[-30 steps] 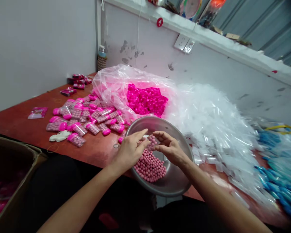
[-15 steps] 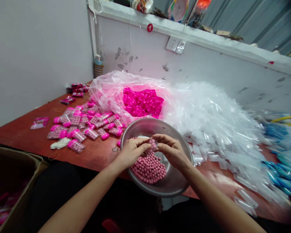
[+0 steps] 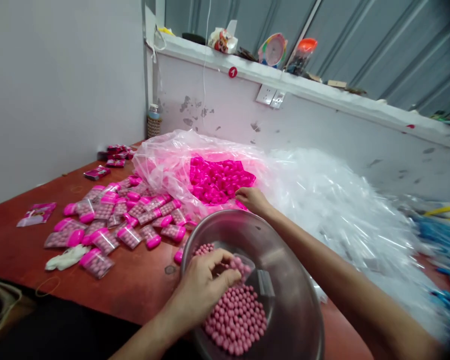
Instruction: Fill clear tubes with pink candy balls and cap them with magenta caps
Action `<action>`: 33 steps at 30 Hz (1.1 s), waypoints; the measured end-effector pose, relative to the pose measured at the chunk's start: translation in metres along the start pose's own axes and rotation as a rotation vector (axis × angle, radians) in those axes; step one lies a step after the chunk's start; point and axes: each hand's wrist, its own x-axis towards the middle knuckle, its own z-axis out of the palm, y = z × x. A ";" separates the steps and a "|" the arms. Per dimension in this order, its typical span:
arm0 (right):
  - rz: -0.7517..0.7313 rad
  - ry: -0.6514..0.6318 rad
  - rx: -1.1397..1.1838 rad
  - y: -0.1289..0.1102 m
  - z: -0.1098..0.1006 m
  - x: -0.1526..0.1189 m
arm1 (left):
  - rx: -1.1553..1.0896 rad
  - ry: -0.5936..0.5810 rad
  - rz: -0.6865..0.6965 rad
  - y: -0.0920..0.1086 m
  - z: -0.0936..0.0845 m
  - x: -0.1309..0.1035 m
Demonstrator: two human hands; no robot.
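Over the metal bowl (image 3: 296, 300), my left hand (image 3: 200, 285) is closed on a small clear plastic bottle (image 3: 249, 265) filled with pink balls. Loose pink balls (image 3: 236, 317) lie in the bowl below it, beside an empty clear tube (image 3: 265, 283). My right hand (image 3: 253, 200) reaches past the bowl's far rim to the heap of bright pink caps (image 3: 221, 177) in an open clear plastic bag (image 3: 165, 155). Its fingers are bent together at the heap's right edge; what they pinch, if anything, is hidden.
Several filled bottles with pink caps (image 3: 129, 236) lie left of the bowl on the red table (image 3: 135, 287). Near them are a white cloth-like scrap (image 3: 66, 257) and a pink packet (image 3: 36, 214). A large heap of clear empty tubes (image 3: 333, 215) covers the right side.
My right hand has left the bottle and moved forward to the pink caps. My left hand keeps the bottle above the bowl. The camera view has shifted.
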 end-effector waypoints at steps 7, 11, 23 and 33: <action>-0.034 -0.235 -0.153 -0.005 0.065 0.088 | -0.235 0.081 -0.116 -0.010 -0.006 0.009; -0.032 -0.300 -0.160 -0.006 0.081 0.100 | -0.114 0.165 -0.069 -0.011 -0.005 0.011; -0.083 0.141 0.544 -0.058 -0.001 -0.006 | -0.584 0.309 -0.057 -0.010 -0.015 0.012; -0.096 0.128 0.603 -0.099 0.019 -0.114 | -0.625 0.334 0.083 -0.010 -0.014 0.011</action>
